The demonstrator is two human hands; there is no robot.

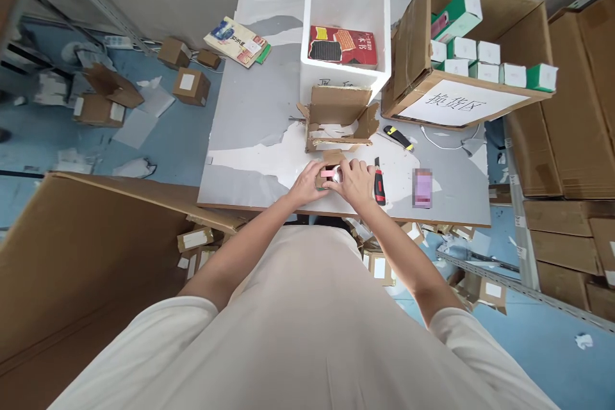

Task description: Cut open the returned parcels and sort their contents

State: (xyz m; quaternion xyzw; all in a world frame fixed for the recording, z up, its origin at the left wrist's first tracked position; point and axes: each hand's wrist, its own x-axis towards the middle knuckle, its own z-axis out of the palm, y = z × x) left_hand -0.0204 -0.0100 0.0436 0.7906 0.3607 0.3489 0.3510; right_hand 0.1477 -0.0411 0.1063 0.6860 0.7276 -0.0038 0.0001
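Observation:
Close to the table's front edge, both hands are around a small cardboard box (pixel 319 180) with its flap raised. My left hand (pixel 306 184) is closed on the box's left side. My right hand (pixel 356 183) curls round the right side, thumb toward the middle, and covers much of the box. Between the hands shows a small pink-and-white item (pixel 331 173), partly hidden by fingers; its kind is unclear. Just right of my right hand lies a red-and-black box cutter (pixel 379 184). A yellow-and-black box cutter (pixel 398 138) rests farther back.
Behind the hands stands an open cardboard box (pixel 335 114), then a white foam box (pixel 346 80) holding a red package (pixel 355 45). At right, a large carton (pixel 408 45) contains several green-and-white boxes (pixel 464 48). A blurred pink phone-like rectangle (pixel 423 189) and booklets (pixel 236 40) lie on the table.

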